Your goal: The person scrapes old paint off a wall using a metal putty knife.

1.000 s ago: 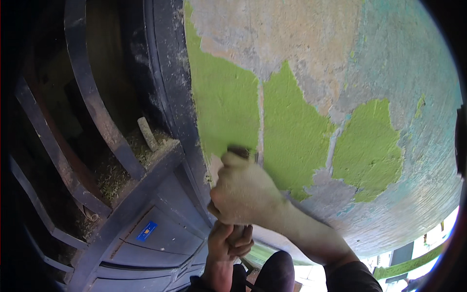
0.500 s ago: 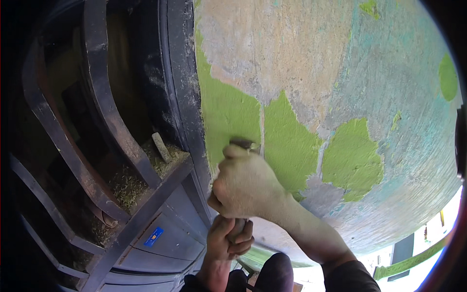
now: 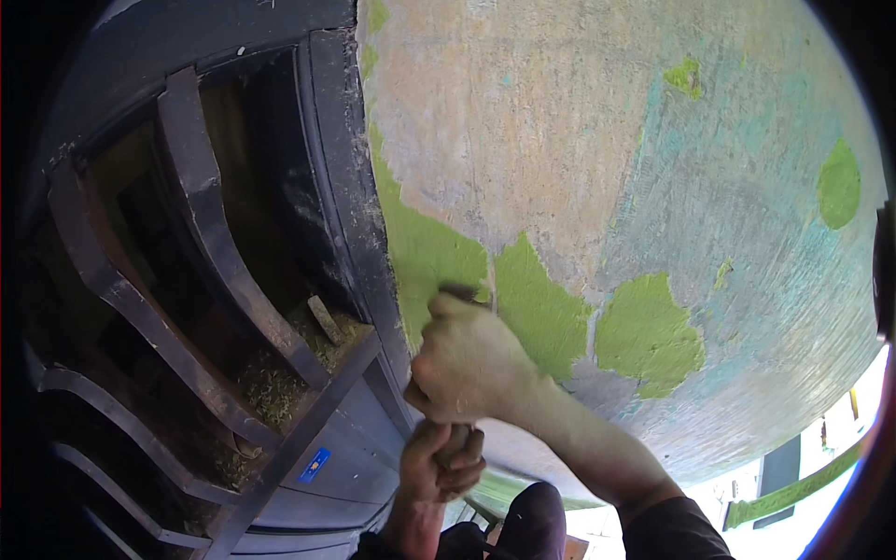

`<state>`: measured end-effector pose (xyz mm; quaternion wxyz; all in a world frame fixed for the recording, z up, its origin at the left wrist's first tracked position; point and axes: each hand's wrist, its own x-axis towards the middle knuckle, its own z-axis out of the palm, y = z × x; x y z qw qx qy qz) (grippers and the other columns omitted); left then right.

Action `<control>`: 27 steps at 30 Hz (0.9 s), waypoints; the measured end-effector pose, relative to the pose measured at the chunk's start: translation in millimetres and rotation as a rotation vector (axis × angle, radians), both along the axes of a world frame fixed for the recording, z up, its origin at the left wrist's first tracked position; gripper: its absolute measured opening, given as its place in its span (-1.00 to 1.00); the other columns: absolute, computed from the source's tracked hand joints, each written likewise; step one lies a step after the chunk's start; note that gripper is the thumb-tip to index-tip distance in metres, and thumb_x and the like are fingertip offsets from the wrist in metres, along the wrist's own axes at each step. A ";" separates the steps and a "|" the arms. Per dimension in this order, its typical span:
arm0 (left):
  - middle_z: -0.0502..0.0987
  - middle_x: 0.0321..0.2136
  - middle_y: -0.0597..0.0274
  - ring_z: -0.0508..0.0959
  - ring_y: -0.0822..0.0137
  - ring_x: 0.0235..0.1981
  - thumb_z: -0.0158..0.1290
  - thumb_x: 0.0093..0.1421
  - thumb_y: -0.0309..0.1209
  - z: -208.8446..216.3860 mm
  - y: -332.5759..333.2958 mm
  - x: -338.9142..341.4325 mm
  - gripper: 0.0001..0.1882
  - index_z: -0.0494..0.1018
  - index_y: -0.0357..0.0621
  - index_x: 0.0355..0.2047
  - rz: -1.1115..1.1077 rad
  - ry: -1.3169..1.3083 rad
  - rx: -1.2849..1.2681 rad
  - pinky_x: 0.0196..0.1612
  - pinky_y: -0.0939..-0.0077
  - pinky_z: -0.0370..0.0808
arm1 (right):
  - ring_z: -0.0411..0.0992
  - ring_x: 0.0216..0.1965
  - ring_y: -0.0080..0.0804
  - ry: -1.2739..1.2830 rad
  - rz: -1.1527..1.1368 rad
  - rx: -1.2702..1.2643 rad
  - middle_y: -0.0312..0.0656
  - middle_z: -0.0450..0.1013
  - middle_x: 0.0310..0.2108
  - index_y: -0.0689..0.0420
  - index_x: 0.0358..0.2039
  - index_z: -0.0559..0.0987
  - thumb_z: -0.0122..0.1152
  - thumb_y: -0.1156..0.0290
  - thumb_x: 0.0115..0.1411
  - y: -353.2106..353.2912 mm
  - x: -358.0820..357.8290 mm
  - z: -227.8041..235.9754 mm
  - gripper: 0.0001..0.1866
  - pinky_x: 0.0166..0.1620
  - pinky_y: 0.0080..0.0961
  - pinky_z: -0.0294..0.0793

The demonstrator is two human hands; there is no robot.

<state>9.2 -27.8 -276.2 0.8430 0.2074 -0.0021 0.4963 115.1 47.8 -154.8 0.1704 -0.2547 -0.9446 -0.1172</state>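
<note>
My right hand is closed in a fist around a scraper, whose dark, motion-blurred head sticks out past the thumb against the wall. Below it my left hand is also closed, its fingers curled round what looks like the lower end of the same handle, mostly hidden by the fingers. The scraper's head lies over a patch of green paint beside the dark door frame. More green paint stands to the right, with ragged edges against bare, beige and grey plaster.
On the left is a dark metal grille with bent bars. Paint flakes and a small pale stick lie on its ledge. A grey door panel with a blue sticker is below. My knee shows at the bottom.
The view has shifted, so the wall and grille sit lower in the picture. Both hands keep their grip, and the scraper's head is now higher on the green patch, nearer its upper edge.
</note>
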 end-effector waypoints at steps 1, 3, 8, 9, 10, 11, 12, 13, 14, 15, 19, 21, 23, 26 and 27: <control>0.23 -0.68 0.31 0.05 0.62 -0.87 -0.12 0.31 -0.10 8.6 7.1 -2.8 -0.64 0.28 -0.16 -0.14 -0.043 -0.050 0.034 -0.89 0.73 -0.04 | 0.33 -0.56 -0.32 0.010 -0.009 0.025 -0.21 0.38 -0.78 0.08 -0.86 0.50 0.15 0.12 -0.13 3.1 -2.5 19.9 -0.65 -0.22 -0.51 0.28; 0.23 -0.67 0.33 0.05 0.64 -0.87 -0.13 0.31 -0.10 19.9 8.5 -0.4 -0.57 0.23 -0.17 0.00 -0.023 -0.011 0.090 -0.89 0.74 -0.03 | 0.33 -0.56 -0.32 0.021 -0.027 0.045 -0.21 0.37 -0.79 0.09 -0.86 0.50 0.15 0.13 -0.12 3.0 -4.7 27.6 -0.65 -0.21 -0.52 0.28; 0.21 -0.68 0.35 0.06 0.64 -0.87 -0.15 0.32 -0.10 23.0 -1.9 -5.1 -0.69 0.27 -0.12 -0.27 -0.026 -0.031 -0.032 -0.90 0.75 0.00 | 0.35 -0.52 -0.31 -0.074 0.012 0.052 -0.19 0.37 -0.79 0.09 -0.86 0.49 0.17 0.13 -0.14 1.2 -6.8 26.8 -0.66 -0.22 -0.47 0.32; 0.20 -0.68 0.35 0.06 0.63 -0.87 -0.13 0.31 -0.10 30.1 4.9 -6.5 -0.69 0.25 -0.08 -0.35 -0.032 -0.035 -0.005 -0.90 0.75 0.00 | 0.35 -0.52 -0.31 -0.072 0.014 0.046 -0.19 0.37 -0.79 0.09 -0.86 0.49 0.17 0.13 -0.14 3.7 -6.6 33.5 -0.66 -0.22 -0.47 0.32; 0.19 -0.69 0.35 0.06 0.63 -0.88 -0.11 0.30 -0.08 40.2 9.7 -9.1 -0.63 0.18 -0.04 -0.51 -0.008 0.038 0.049 -0.90 0.74 -0.01 | 0.36 -0.50 -0.31 0.023 -0.007 0.042 -0.18 0.38 -0.78 0.08 -0.85 0.51 0.17 0.12 -0.14 4.5 -7.9 43.6 -0.66 -0.22 -0.46 0.34; 0.19 -0.69 0.35 0.06 0.63 -0.88 -0.11 0.30 -0.08 37.2 5.1 -8.6 -0.63 0.18 -0.04 -0.51 -0.014 0.043 0.042 -0.90 0.74 -0.01 | 0.37 -0.48 -0.31 0.118 -0.030 0.040 -0.17 0.39 -0.76 0.08 -0.84 0.52 0.18 0.11 -0.14 4.2 -8.8 48.9 -0.67 -0.23 -0.45 0.35; 0.19 -0.69 0.35 0.06 0.63 -0.88 -0.12 0.30 -0.08 28.9 -3.0 -5.8 -0.61 0.18 -0.04 -0.54 -0.012 0.023 -0.010 -0.90 0.74 0.00 | 0.37 -0.48 -0.31 0.122 -0.037 0.033 -0.17 0.39 -0.76 0.08 -0.84 0.52 0.18 0.11 -0.14 1.0 -8.5 36.8 -0.67 -0.23 -0.45 0.35; 0.19 -0.69 0.35 0.05 0.63 -0.88 -0.13 0.31 -0.07 21.9 -8.8 -3.6 -0.59 0.17 -0.05 -0.58 -0.009 0.002 -0.051 -0.90 0.74 0.00 | 0.37 -0.48 -0.32 0.089 -0.041 0.014 -0.17 0.40 -0.75 0.07 -0.82 0.54 0.18 0.11 -0.14 -2.5 -7.0 17.6 -0.67 -0.23 -0.45 0.36; 0.20 -0.69 0.34 0.04 0.63 -0.87 -0.14 0.31 -0.07 13.9 -13.1 -2.8 -0.58 0.15 -0.04 -0.59 -0.006 0.055 -0.065 -0.89 0.75 -0.01 | 0.38 -0.48 -0.32 0.055 -0.043 -0.006 -0.17 0.41 -0.74 0.06 -0.81 0.55 0.18 0.11 -0.14 -5.7 -6.6 12.5 -0.68 -0.24 -0.46 0.36; 0.20 -0.69 0.34 0.04 0.63 -0.87 -0.14 0.31 -0.07 11.7 -6.7 -4.0 -0.58 0.15 -0.04 -0.59 -0.010 0.055 -0.061 -0.89 0.75 -0.01 | 0.38 -0.48 -0.32 0.055 -0.047 -0.003 -0.17 0.41 -0.74 0.06 -0.81 0.55 0.18 0.11 -0.14 -2.0 -7.2 14.1 -0.68 -0.24 -0.46 0.36; 0.20 -0.68 0.33 0.05 0.62 -0.87 -0.11 0.30 -0.09 11.2 8.1 -11.6 -0.67 0.27 -0.11 -0.22 -0.053 -0.041 -0.003 -0.88 0.73 -0.04 | 0.38 -0.48 -0.34 0.024 -0.058 -0.011 -0.23 0.38 -0.78 0.04 -0.82 0.54 0.20 0.10 -0.16 4.0 -12.8 23.7 -0.69 -0.22 -0.47 0.35; 0.20 -0.68 0.34 0.05 0.61 -0.87 -0.10 0.29 -0.09 -5.3 -1.1 -12.8 -0.64 0.27 -0.12 -0.13 -0.077 -0.075 0.041 -0.88 0.73 -0.05 | 0.37 -0.49 -0.35 0.117 -0.031 0.058 -0.25 0.35 -0.81 0.04 -0.84 0.53 0.20 0.11 -0.18 -1.2 -16.6 12.7 -0.70 -0.22 -0.48 0.34; 0.21 -0.68 0.32 0.04 0.61 -0.88 -0.09 0.29 -0.10 -7.8 -9.7 -10.5 -0.66 0.27 -0.10 -0.15 -0.050 -0.040 -0.073 -0.88 0.71 -0.04 | 0.37 -0.51 -0.36 0.024 -0.030 -0.095 -0.26 0.35 -0.81 0.04 -0.85 0.51 0.19 0.12 -0.20 -6.0 -8.3 -13.0 -0.71 -0.25 -0.49 0.30; 0.22 -0.69 0.30 0.04 0.61 -0.89 -0.07 0.28 -0.11 6.6 6.3 -13.9 -0.69 0.30 -0.10 -0.20 -0.059 0.006 0.016 -0.90 0.68 -0.03 | 0.36 -0.55 -0.38 0.005 -0.026 -0.059 -0.27 0.37 -0.78 0.02 -0.85 0.51 0.18 0.11 -0.22 7.6 -11.1 13.4 -0.71 -0.25 -0.51 0.28; 0.22 -0.69 0.30 0.04 0.61 -0.89 -0.07 0.28 -0.11 1.9 4.8 -13.1 -0.69 0.30 -0.10 -0.20 -0.068 0.006 0.006 -0.90 0.68 -0.03 | 0.36 -0.56 -0.39 0.022 -0.065 -0.009 -0.28 0.37 -0.79 0.00 -0.86 0.50 0.18 0.10 -0.22 7.7 -12.8 22.7 -0.71 -0.24 -0.51 0.28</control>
